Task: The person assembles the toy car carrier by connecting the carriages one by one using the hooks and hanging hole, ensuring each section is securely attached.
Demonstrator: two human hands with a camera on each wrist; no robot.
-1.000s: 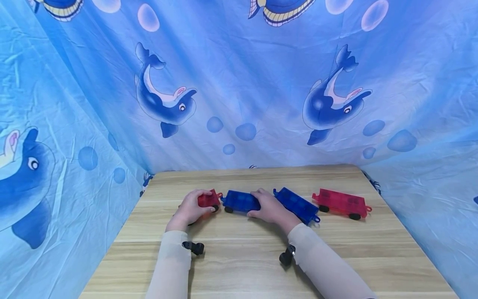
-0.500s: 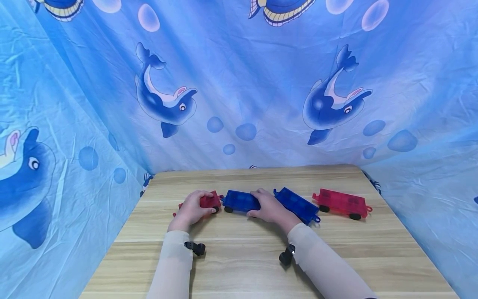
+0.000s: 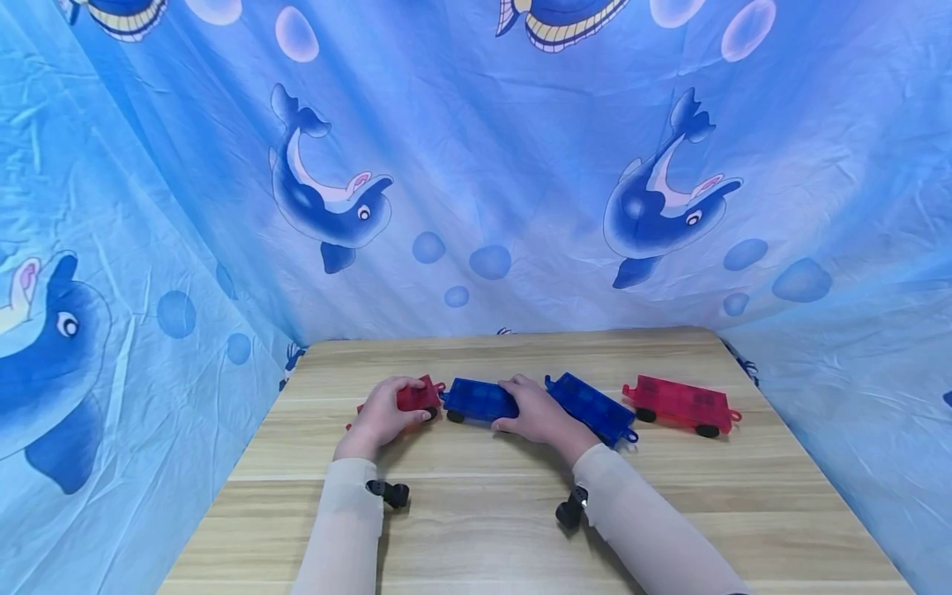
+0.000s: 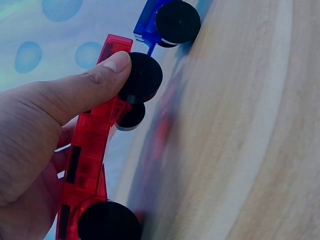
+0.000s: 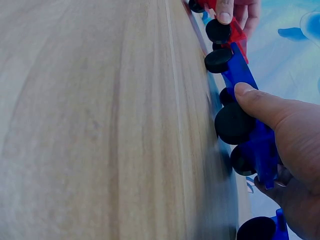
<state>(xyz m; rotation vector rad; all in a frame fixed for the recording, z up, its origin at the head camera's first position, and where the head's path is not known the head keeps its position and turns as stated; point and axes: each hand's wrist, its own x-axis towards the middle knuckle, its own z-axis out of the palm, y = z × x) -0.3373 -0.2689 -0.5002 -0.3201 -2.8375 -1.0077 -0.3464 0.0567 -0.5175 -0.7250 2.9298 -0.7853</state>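
My left hand [image 3: 381,417] grips a translucent red toy train car [image 3: 418,401] with black wheels, thumb along its near side by a front wheel [image 4: 142,77]. The car's right end is tipped up, and its coupling loop overlaps the hook of a blue train car [image 3: 476,400] in the head view. Across the right end of that blue car, my right hand [image 3: 537,415] holds it between thumb and fingers, its wheels at the tabletop. The right wrist view shows the right thumb [image 5: 245,90] on the blue car's side. Part of each held car is hidden behind a hand.
A second blue train car [image 3: 591,406] lies angled just right of my right hand. Beyond it stands another red train car [image 3: 680,403] on the wooden table [image 3: 476,529]. A blue curtain [image 3: 476,165] with dolphins hangs behind the table and at both sides.
My left hand shifted slightly right with the red car, lowering its right end and then lifting it a little. My right hand and the blue cars stayed in place.
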